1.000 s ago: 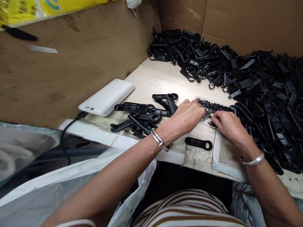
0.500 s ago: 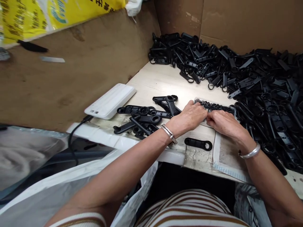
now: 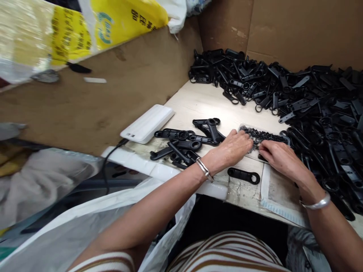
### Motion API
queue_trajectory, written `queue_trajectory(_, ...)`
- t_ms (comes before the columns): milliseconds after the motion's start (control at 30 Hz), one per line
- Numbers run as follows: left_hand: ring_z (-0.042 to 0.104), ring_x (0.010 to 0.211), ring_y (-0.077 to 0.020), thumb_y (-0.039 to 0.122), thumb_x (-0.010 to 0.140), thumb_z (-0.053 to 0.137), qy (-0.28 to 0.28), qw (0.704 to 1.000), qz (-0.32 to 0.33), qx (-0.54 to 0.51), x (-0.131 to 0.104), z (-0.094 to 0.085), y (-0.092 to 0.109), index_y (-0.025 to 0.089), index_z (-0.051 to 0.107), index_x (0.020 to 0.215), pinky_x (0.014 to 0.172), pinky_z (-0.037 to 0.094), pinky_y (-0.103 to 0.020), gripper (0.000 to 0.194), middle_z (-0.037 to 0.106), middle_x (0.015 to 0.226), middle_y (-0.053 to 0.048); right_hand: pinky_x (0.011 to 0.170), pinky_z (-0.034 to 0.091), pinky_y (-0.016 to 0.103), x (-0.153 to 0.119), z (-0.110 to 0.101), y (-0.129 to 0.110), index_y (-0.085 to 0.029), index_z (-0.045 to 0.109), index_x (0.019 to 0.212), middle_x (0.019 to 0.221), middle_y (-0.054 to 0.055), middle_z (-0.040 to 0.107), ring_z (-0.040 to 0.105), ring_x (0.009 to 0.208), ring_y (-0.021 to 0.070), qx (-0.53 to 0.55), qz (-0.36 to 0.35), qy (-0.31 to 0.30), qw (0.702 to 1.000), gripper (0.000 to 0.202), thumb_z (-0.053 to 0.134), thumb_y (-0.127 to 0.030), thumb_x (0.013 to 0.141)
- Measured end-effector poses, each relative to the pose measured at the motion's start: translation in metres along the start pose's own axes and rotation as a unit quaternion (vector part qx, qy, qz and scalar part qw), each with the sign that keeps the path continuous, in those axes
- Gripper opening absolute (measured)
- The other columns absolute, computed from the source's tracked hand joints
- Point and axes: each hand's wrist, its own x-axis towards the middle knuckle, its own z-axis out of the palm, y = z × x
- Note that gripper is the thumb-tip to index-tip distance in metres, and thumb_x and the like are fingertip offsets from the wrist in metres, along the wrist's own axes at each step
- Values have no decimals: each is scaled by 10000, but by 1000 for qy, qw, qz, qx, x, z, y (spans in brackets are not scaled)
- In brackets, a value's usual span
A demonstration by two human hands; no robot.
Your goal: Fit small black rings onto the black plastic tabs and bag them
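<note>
My left hand [image 3: 234, 149] is closed at the left end of a shallow clear tray [image 3: 288, 140] full of small black pieces [image 3: 262, 134]. At the tray's near right side is my right hand [image 3: 279, 154], thumb and fingers pinched together. What either hand holds is too small or hidden to make out. A single black plastic arm with a ring end [image 3: 244, 175] lies flat on the table just below the hands. More black plastic arms [image 3: 181, 147] lie in a loose group left of my left hand.
A large heap of black plastic arms [image 3: 306, 94] fills the back and right of the table [image 3: 195, 96]. A white box-like device [image 3: 147, 122] with a black cable sits at the left edge. Cardboard walls [image 3: 141, 71] stand left and behind. A white bag [image 3: 121, 215] hangs below the front edge.
My hands have moved apart slightly, the right one drawing back to the right from the left. The whole view has shifted a little to the left.
</note>
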Motion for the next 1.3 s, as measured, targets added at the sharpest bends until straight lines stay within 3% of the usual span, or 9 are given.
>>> queue_trajectory(200, 595, 923, -230, -32, 849, 415, 59, 998, 16, -18, 0, 8, 6, 117, 583, 866, 822, 417, -343, 226, 641, 843, -96, 541, 361, 242, -15, 0, 6, -201, 626, 739, 584, -19, 595, 489, 499, 115, 122, 33, 89, 988, 148, 517, -265, 817)
queue_trajectory(333, 633, 790, -221, -78, 769, 426, 53, 995, -13, -82, 5, 10, 5, 103, 627, 801, 740, 443, -329, 272, 666, 759, -104, 544, 399, 238, -23, 3, 3, -198, 651, 759, 624, -3, 615, 523, 553, 124, 203, 67, 119, 970, 152, 555, -307, 803)
queue_trajectory(400, 638, 748, -211, -74, 755, 432, 59, 992, -35, -104, 6, 8, 4, 99, 645, 786, 684, 445, -308, 275, 677, 737, -102, 546, 419, 234, -25, 4, 0, -194, 660, 773, 636, 1, 619, 537, 572, 124, 264, 92, 136, 951, 148, 598, -327, 791)
queue_trajectory(500, 639, 768, -179, -21, 783, 483, 90, 982, -64, -151, 4, 3, 1, 108, 662, 844, 673, 456, -272, 229, 699, 791, -73, 515, 448, 231, -25, 3, -5, -178, 682, 793, 632, 9, 631, 556, 547, 124, 405, 121, 156, 893, 217, 697, -385, 729)
queue_trajectory(600, 605, 695, -124, 55, 790, 571, 128, 934, -115, -312, -3, 1, -1, 124, 669, 862, 634, 457, -233, 140, 690, 770, -21, 522, 499, 249, -23, 5, -12, -153, 713, 847, 615, 21, 650, 587, 528, 130, 510, 136, 157, 835, 324, 775, -425, 682)
queue_trajectory(833, 565, 666, -85, 77, 712, 665, 173, 757, -137, -616, -16, 4, 8, 114, 628, 795, 654, 484, -224, 98, 639, 739, 1, 536, 499, 207, -29, 18, -28, -157, 722, 821, 660, 15, 664, 586, 557, 95, 640, 138, 176, 735, 277, 836, -351, 660)
queue_trajectory(1033, 586, 660, -87, 129, 715, 692, 162, 709, -134, -673, -21, 3, 17, 118, 628, 780, 661, 491, -218, 91, 636, 714, 5, 523, 484, 211, -32, 23, -37, -158, 710, 808, 612, -9, 633, 547, 513, 81, 673, 130, 183, 705, 279, 843, -340, 643)
queue_trajectory(1167, 597, 662, -97, 141, 729, 703, 188, 731, -132, -643, -22, 3, 20, 124, 636, 772, 646, 485, -213, 81, 647, 712, 3, 523, 525, 222, -33, 26, -39, -165, 703, 838, 725, 24, 687, 594, 564, 102, 639, 138, 226, 722, 240, 803, -333, 700)
queue_trajectory(1300, 602, 673, -104, 70, 759, 682, 252, 828, -121, -487, -25, 2, 26, 140, 642, 778, 647, 473, -209, 84, 662, 717, 13, 520, 558, 234, -30, 25, -47, -164, 693, 801, 652, 5, 666, 619, 551, 117, 572, 122, 276, 763, 162, 761, -293, 730)
